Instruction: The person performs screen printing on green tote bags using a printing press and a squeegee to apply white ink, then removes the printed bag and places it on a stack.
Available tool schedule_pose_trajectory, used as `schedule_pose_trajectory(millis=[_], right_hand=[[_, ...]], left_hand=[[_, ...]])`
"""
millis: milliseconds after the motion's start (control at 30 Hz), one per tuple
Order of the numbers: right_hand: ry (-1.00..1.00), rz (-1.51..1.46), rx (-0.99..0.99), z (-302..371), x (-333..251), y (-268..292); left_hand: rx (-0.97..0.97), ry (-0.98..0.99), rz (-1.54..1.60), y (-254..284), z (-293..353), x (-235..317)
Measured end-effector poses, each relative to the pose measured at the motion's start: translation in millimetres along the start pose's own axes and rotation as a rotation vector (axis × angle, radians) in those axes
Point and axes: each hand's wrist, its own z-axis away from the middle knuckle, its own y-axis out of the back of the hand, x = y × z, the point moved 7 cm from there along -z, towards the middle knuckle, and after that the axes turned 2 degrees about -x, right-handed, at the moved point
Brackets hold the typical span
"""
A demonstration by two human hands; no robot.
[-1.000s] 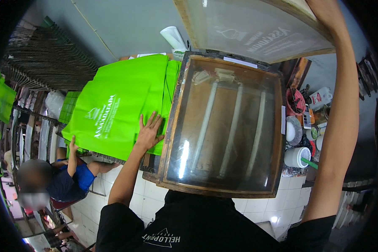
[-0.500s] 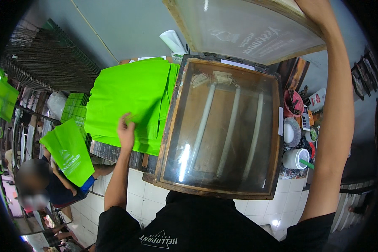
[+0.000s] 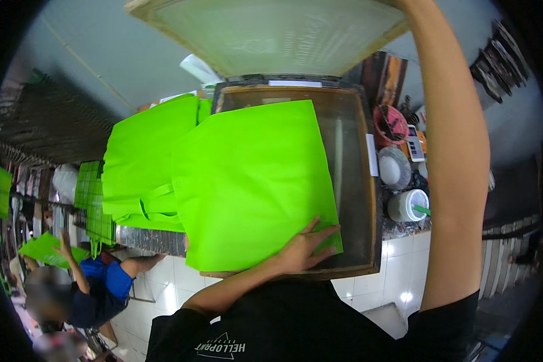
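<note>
A bright green fabric bag (image 3: 253, 181) lies over much of a wood-framed, glass-topped box (image 3: 373, 199). My left hand (image 3: 301, 248) rests on the bag near its lower right corner, fingers spread over the cloth. A stack of similar green bags (image 3: 148, 151) is to the left, partly overlapped by this bag. Above the box's far edge, a wood-framed mesh screen (image 3: 247, 36) is tilted up. My right arm reaches to the screen's upper right corner; only the edge of my right hand (image 3: 411, 5) shows, and its fingers are out of view.
Right of the box are a pink bowl (image 3: 391, 123), a phone-like device (image 3: 415, 145), a round white container (image 3: 394, 171) and a white tub (image 3: 407, 206) with a green stick. A person (image 3: 102, 295) sits at the lower left beside another green bag (image 3: 47, 250). Metal racks (image 3: 42, 127) stand far left.
My left hand has moved right from the stack, and a green bag now covers most of the glass. The raised screen appears shifted left, and the seated person's bag is lower.
</note>
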Motion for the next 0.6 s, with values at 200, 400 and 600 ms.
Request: schedule_pose_trajectory(millis=[200, 400, 600], right_hand=[[-0.003, -0.019, -0.109, 2.0, -9.5, 8.4], [-0.027, -0.057, -0.154, 3.1, -7.9, 9.1], [-0.006, -0.033, -0.117, 2.3, -3.8, 8.2]], left_hand=[[0.364, -0.053, -0.080, 74.4, -107.0, -22.0], [0.266, 0.429, -0.564, 167.3, -212.3, -77.1], [0.151, 0.391, -0.588, 137.3, -280.2, -60.8]])
